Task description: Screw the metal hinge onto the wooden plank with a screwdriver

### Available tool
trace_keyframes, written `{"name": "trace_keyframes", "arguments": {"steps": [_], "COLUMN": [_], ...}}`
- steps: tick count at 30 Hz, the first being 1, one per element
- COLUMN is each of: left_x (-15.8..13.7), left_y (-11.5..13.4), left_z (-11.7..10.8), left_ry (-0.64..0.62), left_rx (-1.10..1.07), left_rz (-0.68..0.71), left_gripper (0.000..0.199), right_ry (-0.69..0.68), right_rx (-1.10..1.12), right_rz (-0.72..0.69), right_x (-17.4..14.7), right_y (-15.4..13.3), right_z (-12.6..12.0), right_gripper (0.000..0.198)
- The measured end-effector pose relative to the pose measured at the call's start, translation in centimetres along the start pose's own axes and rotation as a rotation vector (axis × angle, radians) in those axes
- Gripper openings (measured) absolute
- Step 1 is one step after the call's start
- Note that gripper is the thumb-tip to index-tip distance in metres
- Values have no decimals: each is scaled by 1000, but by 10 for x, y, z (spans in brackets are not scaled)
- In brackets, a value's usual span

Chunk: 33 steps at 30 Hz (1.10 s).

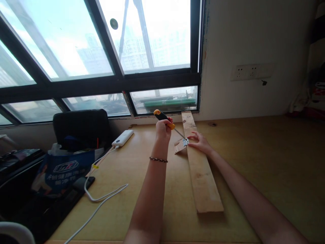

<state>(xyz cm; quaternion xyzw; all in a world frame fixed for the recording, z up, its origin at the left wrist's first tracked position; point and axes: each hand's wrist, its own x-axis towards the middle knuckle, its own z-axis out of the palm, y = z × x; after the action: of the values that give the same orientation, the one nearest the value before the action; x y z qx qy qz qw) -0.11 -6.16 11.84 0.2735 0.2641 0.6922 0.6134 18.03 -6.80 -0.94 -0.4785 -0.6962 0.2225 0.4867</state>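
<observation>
My left hand [164, 128] is wrapped round the handle of a yellow-and-black screwdriver [160, 115]. The screwdriver slants down to the right, its tip at a small metal hinge [186, 142]. This hinge lies at the left edge of a long wooden board [203, 176] and reaches onto a small wooden piece [179, 146] beside it. My right hand [201, 142] rests on the board just right of the hinge, thumb and fingers stretched out and apart, fingertips close to the metal. Any screw under the tip is too small to make out.
A white power bank [123, 138] with a white cable [101, 200] lies on the left of the wooden table [147, 189]. A black chair [81, 125] and a blue bag [63, 173] stand left of it. Behind are a window and a wall socket [246, 72].
</observation>
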Motion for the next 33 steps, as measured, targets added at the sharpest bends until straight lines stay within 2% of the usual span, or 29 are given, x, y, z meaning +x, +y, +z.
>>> {"name": "trace_keyframes", "arguments": {"steps": [15,33], "left_x": [2,0], "left_y": [-13,-12], "left_z": [0,3], "left_ry": [-69,-106], "left_rx": [44,59], "left_rz": [86,88], "left_gripper": [17,18], "right_ry": [-25,-21], "right_rx": [9,8], "right_rz": [2,38], "right_x": [1,0], "right_y": [5,-1], "right_z": [2,0], "right_gripper": [57,55]}}
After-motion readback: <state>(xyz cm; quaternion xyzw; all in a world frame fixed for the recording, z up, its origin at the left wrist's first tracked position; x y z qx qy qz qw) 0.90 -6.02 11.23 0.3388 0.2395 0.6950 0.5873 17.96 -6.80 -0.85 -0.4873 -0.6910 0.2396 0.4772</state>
